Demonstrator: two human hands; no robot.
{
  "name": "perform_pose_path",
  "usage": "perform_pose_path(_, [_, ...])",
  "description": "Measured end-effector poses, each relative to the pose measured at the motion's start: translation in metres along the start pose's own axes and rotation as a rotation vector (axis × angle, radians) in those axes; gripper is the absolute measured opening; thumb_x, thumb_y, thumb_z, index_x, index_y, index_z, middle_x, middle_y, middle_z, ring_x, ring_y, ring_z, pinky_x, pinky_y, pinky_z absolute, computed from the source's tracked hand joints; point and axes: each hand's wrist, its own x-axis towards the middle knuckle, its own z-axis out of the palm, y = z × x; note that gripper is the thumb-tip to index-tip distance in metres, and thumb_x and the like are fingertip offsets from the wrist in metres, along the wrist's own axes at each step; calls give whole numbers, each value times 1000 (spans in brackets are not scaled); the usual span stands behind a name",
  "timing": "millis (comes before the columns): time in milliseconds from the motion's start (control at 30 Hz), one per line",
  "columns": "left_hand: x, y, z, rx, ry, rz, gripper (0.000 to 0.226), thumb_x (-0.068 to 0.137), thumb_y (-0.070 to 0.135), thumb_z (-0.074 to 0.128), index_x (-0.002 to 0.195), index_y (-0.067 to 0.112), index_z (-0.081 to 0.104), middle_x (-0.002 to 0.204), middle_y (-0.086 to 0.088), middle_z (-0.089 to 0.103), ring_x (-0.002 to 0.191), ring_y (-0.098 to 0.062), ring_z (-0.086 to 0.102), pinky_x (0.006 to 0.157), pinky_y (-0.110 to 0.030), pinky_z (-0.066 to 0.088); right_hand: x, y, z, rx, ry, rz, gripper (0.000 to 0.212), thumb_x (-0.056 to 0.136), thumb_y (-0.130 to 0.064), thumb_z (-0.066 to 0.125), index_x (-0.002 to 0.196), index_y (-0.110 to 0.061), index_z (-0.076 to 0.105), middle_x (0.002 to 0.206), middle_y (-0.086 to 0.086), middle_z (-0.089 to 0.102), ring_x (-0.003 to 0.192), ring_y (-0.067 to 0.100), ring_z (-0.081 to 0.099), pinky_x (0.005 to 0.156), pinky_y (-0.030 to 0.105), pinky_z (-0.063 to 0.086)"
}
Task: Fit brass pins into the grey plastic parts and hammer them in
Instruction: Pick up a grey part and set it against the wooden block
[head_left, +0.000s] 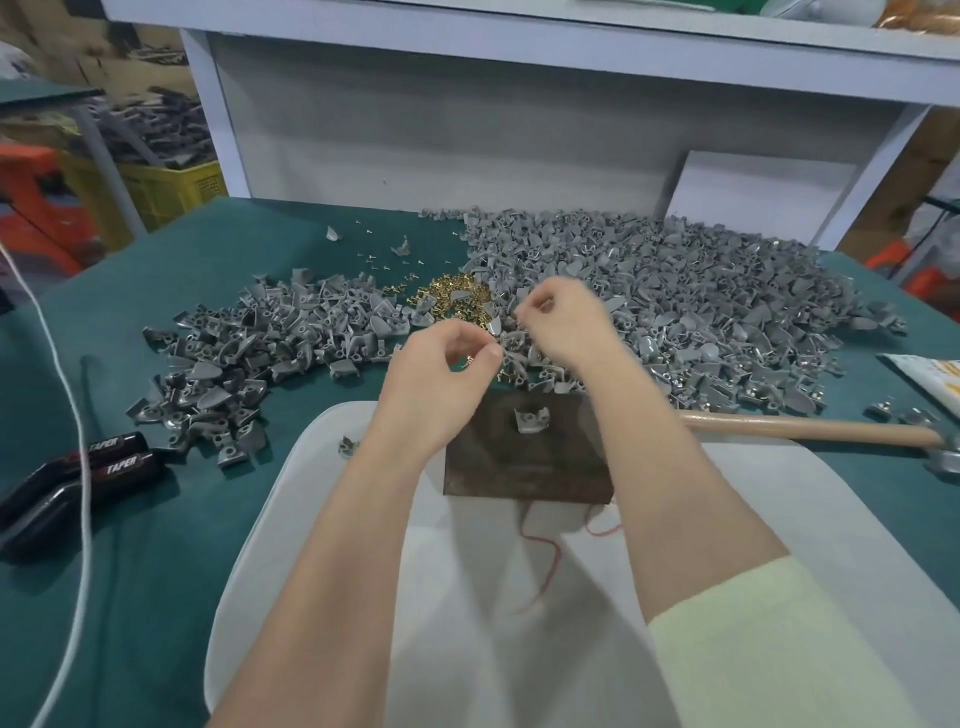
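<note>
Beyond the block, my left hand pinches a brass pin, right hand unreadable; a slip buries it among grey parts

A white cord crosses two black handles marked TAPER, perhaps pliers, on the green mat.

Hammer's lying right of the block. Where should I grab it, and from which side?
Probably take the hammer by its wooden handle, near the end pointing at the block, with the right hand from above. It lies flat on the mat, head toward the right edge, shaft clear.
</note>
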Motion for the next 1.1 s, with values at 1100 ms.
perform_pose_path(1100, [-18, 12, 10, 496, -303, 135, 23, 77, 43, 71, 70, 31, 53, 104, -1, 53, 104, -22, 52, 98, -42, 40, -89, 12, -23, -78, -105, -208, 17, 88, -15, 61, 77, -28, 59, 75, -14, 60, 80, 10, 60, 73, 23, 46])
